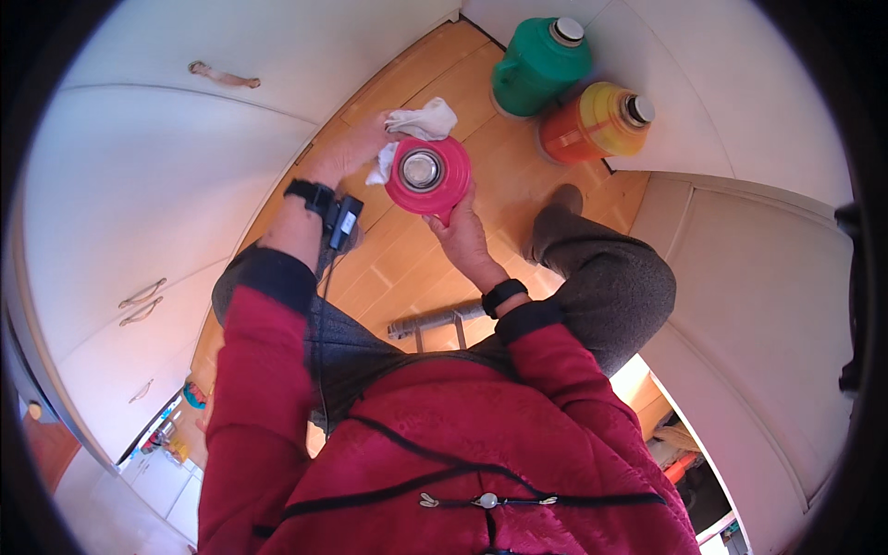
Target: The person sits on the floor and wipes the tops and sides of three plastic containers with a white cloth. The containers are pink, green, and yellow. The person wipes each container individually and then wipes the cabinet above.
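Note:
A pink thermos flask [455, 176] with a silvery round top stands between my hands, seen from above. My right hand [465, 242] grips its handle on the near side. On the far left side, my left hand [363, 148] presses a white cloth [425, 120] around the flask's body; part of the cloth sticks out beyond the fingers. Most of the left fingers are hidden by the cloth and the flask.
A green thermos flask [546, 69] and an orange-yellow thermos flask [597, 125] stand by the far right wall. White cabinets with handles [222, 76] line the left, and a white cabinet door [749, 305] is on the right. A low metal-legged stool [435, 320] shows between my knees.

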A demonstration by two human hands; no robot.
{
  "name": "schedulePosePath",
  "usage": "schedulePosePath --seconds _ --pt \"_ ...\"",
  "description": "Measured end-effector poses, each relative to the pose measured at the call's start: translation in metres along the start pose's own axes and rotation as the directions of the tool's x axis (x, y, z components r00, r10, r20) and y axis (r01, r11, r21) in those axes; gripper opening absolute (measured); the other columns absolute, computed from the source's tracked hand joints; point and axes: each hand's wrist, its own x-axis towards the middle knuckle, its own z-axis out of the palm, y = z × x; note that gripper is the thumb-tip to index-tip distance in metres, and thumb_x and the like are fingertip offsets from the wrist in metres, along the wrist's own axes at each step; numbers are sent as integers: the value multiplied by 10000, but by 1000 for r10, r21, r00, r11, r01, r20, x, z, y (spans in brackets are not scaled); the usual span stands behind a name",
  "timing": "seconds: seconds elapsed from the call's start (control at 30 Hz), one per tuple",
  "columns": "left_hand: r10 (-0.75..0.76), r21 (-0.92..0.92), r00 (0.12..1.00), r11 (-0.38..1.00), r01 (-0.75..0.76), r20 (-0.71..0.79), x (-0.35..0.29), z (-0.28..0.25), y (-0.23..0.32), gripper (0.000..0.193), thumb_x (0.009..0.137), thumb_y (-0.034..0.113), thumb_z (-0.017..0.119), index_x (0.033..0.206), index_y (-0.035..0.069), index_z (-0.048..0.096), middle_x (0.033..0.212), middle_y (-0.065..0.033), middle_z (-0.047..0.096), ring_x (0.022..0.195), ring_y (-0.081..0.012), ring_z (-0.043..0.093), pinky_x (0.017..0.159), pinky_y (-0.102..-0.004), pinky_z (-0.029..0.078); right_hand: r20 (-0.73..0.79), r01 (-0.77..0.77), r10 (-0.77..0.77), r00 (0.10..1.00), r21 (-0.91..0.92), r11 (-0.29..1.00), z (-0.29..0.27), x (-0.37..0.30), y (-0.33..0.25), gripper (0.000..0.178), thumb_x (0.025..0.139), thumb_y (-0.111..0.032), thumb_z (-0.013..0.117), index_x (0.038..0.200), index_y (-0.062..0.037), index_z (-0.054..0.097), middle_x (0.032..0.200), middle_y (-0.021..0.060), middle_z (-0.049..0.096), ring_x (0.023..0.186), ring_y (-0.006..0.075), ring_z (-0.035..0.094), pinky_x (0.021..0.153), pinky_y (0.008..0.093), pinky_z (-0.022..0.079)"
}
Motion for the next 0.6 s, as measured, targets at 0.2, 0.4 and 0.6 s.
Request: schedulePosePath --seconds 0.2,0.4,0.6 --pt "-303 386 865 912 140 400 56 1 49 438 806 27 669 1228 15 553 1116 -74 624 1005 -140 576 880 -254 457 -59 -33 38 997 96 995 8 -2 -2 886 837 -208 678 1400 -19 20 1020 280 617 940 446 605 759 460 506" --pt "-288 629 589 573 -525 755 99 59 51 454 698 139 702 1125 13 610 974 -143 677 860 -275 637 763 -368 491 -148 57 -38 988 126 990 17 -2 4 876 813 -177 699 1399 -16 67 1026 298 606 963 468 580 769 482 497" --pt "-192 632 660 565 -531 726 108 58 56 393 691 220 706 972 -46 635 876 -197 674 863 -353 646 743 -405 509 -164 27 4 987 188 982 17 -2 1 945 795 -160 716 1434 -22 34 1043 279 613 967 445 594 774 460 503"
